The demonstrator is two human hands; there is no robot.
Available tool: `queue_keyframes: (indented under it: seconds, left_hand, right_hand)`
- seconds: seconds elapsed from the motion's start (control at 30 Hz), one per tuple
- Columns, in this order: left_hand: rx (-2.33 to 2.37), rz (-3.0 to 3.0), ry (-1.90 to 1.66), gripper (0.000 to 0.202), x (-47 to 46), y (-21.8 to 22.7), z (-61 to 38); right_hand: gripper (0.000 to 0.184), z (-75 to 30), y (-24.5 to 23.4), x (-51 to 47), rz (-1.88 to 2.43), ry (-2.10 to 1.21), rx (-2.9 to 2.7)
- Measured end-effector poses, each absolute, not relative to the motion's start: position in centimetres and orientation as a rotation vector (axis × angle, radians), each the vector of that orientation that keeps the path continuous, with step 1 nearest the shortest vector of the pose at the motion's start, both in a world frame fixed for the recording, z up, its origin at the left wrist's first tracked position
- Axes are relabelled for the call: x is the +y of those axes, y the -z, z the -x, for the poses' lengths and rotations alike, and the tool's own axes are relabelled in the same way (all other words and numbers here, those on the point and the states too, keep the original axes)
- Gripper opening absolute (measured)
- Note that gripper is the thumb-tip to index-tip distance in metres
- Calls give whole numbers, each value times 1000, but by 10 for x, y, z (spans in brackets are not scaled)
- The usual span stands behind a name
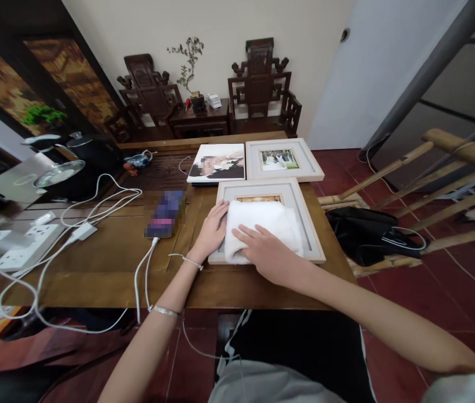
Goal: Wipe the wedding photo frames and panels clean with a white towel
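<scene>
A light wooden picture frame (315,253) lies flat near the table's front edge. On top of it a folded white cloth (277,218) covers most of the glass and part of the small picture inside. My right hand (264,252) rests on the cloth, its fingers stretched out and slightly spread; its thumb is hidden. Along the left edge of the frame lies my left hand (213,226), fingers extended, touching the frame beside the cloth. Behind are a second framed picture (279,160) and a white-edged photo panel (217,162).
A phone (164,214) with a white cable lies left of my hands. Further left are a power strip (27,246), tangled cables and a kettle (84,151). A bamboo rack (413,168) and a black bag (358,232) stand right of the table (107,280).
</scene>
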State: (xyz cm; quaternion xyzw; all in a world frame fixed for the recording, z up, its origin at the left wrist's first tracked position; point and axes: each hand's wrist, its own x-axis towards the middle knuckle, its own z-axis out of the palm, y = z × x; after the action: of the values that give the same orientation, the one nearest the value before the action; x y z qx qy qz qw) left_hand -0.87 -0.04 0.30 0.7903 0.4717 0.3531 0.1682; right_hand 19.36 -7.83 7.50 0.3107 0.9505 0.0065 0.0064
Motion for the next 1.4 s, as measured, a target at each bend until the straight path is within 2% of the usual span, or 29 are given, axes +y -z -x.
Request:
queue_keyframes:
  seconds: [0.17,0.3,0.43,0.7,0.87,1.03,1.23,1.4]
  left_hand:
    - [1359,-2285,-993,42,0,1,10]
    - [1354,-2309,-993,42,1,1,9]
    - [1355,-2318,-1001,42,1,1,8]
    - [1355,-2306,-976,44,0,0,9]
    - [1340,-2304,-979,44,-1,0,8]
    - [1328,-2297,-986,44,-1,0,9]
    - [1328,-2294,-976,44,0,0,9]
    - [1349,-2306,-1001,44,0,3,7]
  right_hand:
    - [33,-235,-82,-92,-1122,-76,2916]
    - [32,-280,-85,-106,-1339,-272,2780]
    - [40,-307,-75,-103,-1452,-395,2744]
    - [53,-310,-61,4,-1547,-367,2747]
    - [63,-292,-67,57,-1801,-381,2793]
    - [65,-259,-62,49,-1666,-421,2765]
    - [52,-245,-60,-12,-1456,-443,2611]
    - [49,-252,-86,-86,-1230,-228,2685]
